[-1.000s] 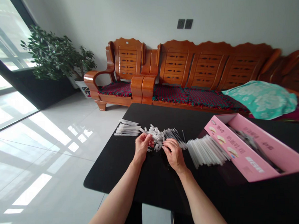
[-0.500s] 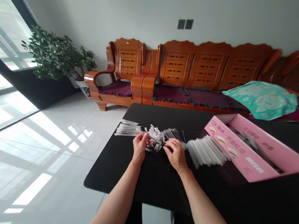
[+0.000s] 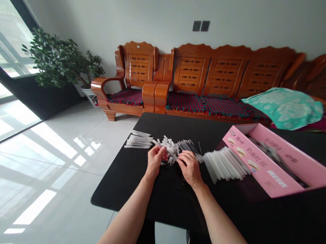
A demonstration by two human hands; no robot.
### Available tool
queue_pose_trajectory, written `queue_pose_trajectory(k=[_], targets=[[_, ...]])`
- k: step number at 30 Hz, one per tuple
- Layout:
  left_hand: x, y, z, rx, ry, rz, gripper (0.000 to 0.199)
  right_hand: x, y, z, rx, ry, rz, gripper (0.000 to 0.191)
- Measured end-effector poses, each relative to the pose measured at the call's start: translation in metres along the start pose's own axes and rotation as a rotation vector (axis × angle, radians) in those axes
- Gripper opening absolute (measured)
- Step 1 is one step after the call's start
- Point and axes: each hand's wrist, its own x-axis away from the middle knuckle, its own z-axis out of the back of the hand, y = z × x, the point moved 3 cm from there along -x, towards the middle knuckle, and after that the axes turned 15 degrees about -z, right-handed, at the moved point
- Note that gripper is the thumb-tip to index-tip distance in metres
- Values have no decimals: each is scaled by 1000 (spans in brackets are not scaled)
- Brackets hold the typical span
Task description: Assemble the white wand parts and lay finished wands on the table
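Note:
My left hand (image 3: 154, 162) is closed, thumb and fingers pinched at the left side of a pile of short white caps (image 3: 170, 145). What lies in the pinch is too small to make out. On the pile's right side my right hand (image 3: 190, 169) has its fingertips drawn together, and I cannot make out what they hold. Thin dark-tipped rods like pen refills (image 3: 188, 145) lie just behind the right hand. Translucent white tubes (image 3: 225, 164) are spread in a row to its right. Slim white pen-like sticks (image 3: 138, 141) lie in a group beyond my left hand.
A pink open box (image 3: 265, 169) with dark and clear contents stands on the right of the black table (image 3: 122, 185). Behind the table runs a wooden sofa (image 3: 194, 74) with a turquoise cloth (image 3: 286, 107). A potted plant (image 3: 62, 62) stands at the left.
My left hand has shifted slightly right, closer to the right hand and the cap pile. The right hand has moved slightly left, its fingertips closer together.

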Motion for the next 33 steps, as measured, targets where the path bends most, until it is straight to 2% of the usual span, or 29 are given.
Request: queue_pose_trajectory(k=[2,5,7,9,12,17,20,23,25,27,29,31,33], targets=[[-4,1,6,10,72,-23,36,-1,3,4,-9,12,-14,17],[-10,3,24,24,313,-109,38,-3,15,14,16,70,-48,16],[-12,5,34,24,463,-158,39,-2,27,22,66,158,-80,15],[-13,6,38,23,516,-169,41,-1,39,30,144,267,-126,15],[-11,7,31,34,409,-128,41,2,53,36,277,347,-205,19],[-7,8,13,90,177,-67,35,4,60,37,367,333,-247,22],[-4,6,8,115,75,-27,34,2,53,37,341,360,-225,15],[-1,5,2,132,-49,23,36,0,36,32,230,362,-147,13],[3,5,-4,138,-151,50,36,-1,20,24,144,275,-75,18],[7,6,-10,137,-247,71,36,-2,5,13,96,133,-17,21],[8,8,-14,123,-302,82,36,-1,-5,5,74,23,14,22],[7,11,-13,107,-285,66,37,0,-10,2,68,-14,4,22],[3,14,-9,99,-210,27,40,1,-11,3,87,-11,-28,23]])
